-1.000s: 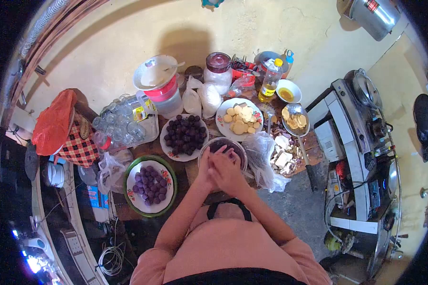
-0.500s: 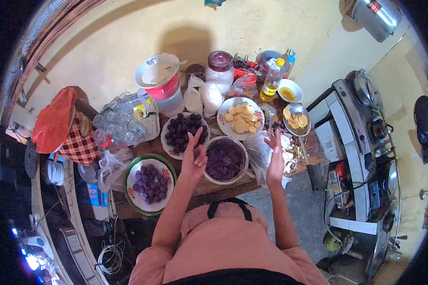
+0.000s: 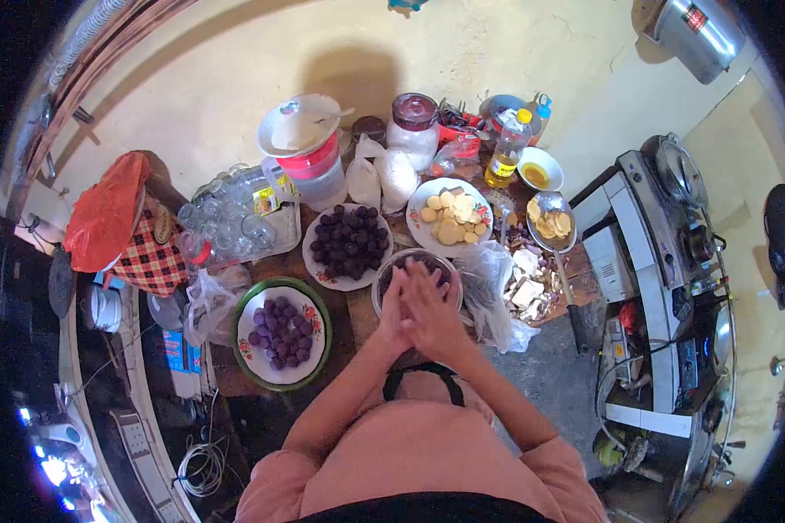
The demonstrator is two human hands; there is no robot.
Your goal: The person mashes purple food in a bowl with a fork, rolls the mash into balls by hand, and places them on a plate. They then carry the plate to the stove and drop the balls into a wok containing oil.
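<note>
Right now both hands meet over the near edge of the tabletop (image 3: 358, 312), dead centre. The left hand (image 3: 396, 315) and the right hand (image 3: 434, 307) lie palm to palm, fingers straight and pointing away from the person toward the far edge. The grip is a flat press rather than a curl, and whether anything sits between the palms is hidden. Directly under the fingertips sits the glass bowl (image 3: 385, 272) with something dark purple in it, so the bowl lies just beyond and beneath both hands, equally close to each. Out at the near-left corner, the green-rimmed plate (image 3: 238, 324) of purple balls lies on the left hand's side, apart from it. The white plate (image 3: 314, 266) of darker balls touches the bowl's far-left side. A clear plastic bag (image 3: 488, 292) crowds the bowl on the right.
</note>
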